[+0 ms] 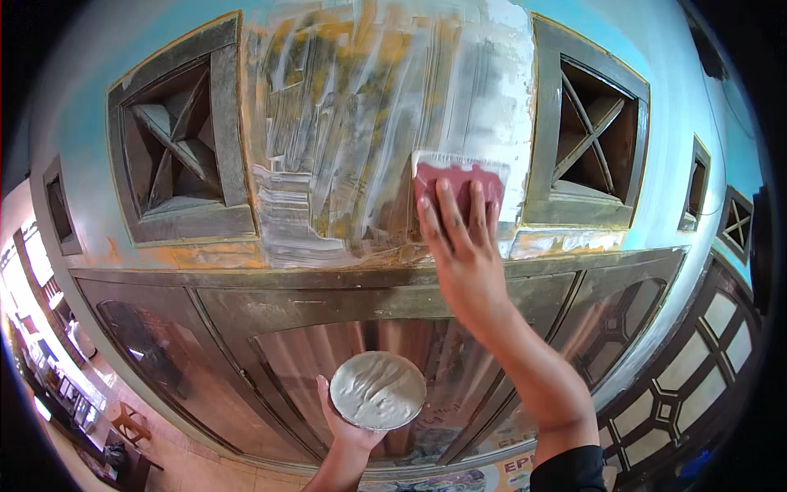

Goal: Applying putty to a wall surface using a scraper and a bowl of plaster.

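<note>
My right hand (463, 238) is raised to the wall, its fingers spread over a flat reddish putty spreader (428, 182). White paste lines the spreader's top edge, which lies against the wall. Around it, the wall patch (344, 139) shows streaks of white and grey filler over yellow-brown stains. Lower down, my left hand (348, 426) supports a round bowl (378, 390) from beneath and its left side. Thick off-white putty with a ridged surface fills the bowl. The thumb shows at the rim; the other fingers are hidden under the bowl.
Wooden vent frames with crossed bars, one left (182, 135) and one right (586, 131), flank the patch. Below runs a dark wooden frame with glass panels (213, 361). A brown stool (129, 421) stands on the tiled floor at lower left. A paneled door (689, 377) is at right.
</note>
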The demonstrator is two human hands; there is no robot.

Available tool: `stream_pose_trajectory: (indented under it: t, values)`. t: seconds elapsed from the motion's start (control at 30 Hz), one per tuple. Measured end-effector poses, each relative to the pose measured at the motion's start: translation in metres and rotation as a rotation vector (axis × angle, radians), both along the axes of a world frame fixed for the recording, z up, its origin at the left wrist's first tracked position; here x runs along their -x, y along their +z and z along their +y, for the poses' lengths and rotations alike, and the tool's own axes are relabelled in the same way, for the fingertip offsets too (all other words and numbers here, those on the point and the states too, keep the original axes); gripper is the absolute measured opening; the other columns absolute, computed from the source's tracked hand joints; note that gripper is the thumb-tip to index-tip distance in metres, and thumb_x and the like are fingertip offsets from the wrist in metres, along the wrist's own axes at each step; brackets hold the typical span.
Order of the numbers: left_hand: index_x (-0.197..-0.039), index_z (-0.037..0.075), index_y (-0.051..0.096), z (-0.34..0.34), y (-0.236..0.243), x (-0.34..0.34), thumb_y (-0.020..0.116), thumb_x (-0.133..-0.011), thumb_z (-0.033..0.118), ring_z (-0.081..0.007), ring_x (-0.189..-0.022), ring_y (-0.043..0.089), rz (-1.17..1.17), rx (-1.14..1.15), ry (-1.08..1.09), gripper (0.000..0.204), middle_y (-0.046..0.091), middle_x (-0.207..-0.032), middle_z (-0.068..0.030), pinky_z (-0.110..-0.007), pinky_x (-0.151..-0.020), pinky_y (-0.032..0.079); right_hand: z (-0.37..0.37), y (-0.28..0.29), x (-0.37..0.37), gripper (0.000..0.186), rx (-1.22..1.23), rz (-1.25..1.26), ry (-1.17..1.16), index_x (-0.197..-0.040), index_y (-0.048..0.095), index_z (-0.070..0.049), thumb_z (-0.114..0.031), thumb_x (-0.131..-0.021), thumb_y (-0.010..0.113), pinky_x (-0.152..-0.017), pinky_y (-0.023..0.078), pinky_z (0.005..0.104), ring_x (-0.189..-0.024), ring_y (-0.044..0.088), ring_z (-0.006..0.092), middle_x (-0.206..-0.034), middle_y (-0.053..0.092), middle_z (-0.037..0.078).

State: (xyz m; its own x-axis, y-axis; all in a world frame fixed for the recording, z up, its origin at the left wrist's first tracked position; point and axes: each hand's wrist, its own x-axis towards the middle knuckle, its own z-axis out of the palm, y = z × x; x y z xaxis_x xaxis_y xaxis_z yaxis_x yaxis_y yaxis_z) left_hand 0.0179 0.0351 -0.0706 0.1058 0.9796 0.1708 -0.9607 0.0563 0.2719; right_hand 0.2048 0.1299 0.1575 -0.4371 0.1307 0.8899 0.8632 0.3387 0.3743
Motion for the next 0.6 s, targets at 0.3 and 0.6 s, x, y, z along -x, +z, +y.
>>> stream_pose_trajectory:
  t: [0.3, 0.6]
  values:
    - [-0.146, 0.01, 0.056, -0.008, 0.006, 0.01, 0.037, -0.096, 0.08, -0.045, -0.138, 0.05, -0.123, -0.083, -0.138, 0.088, 0.054, -0.152, -0.0159, -0.078, -0.109, 0.035, -0.046, -0.039, -0.021, 0.061, 0.166, -0.042, 0.176, -0.154, 0.049, -0.007, -0.007, -0.094, 0.061, -0.114, 0.024, 0.0772, -0.15, 0.025, 0.0599, -0.166, 0.034, 0.021]
    - [-0.144, 0.007, 0.056, -0.014, 0.002, 0.012, 0.032, -0.098, 0.08, -0.04, -0.134, 0.055, 0.006, 0.038, -0.007, 0.09, 0.059, -0.146, -0.0134, -0.06, -0.109, 0.045, 0.003, 0.166, -0.029, 0.065, -0.393, 0.033, -0.051, -0.144, 0.059, -0.009, 0.012, -0.082, 0.06, -0.113, 0.038, 0.064, -0.14, 0.047, 0.048, -0.152, 0.054, 0.016]
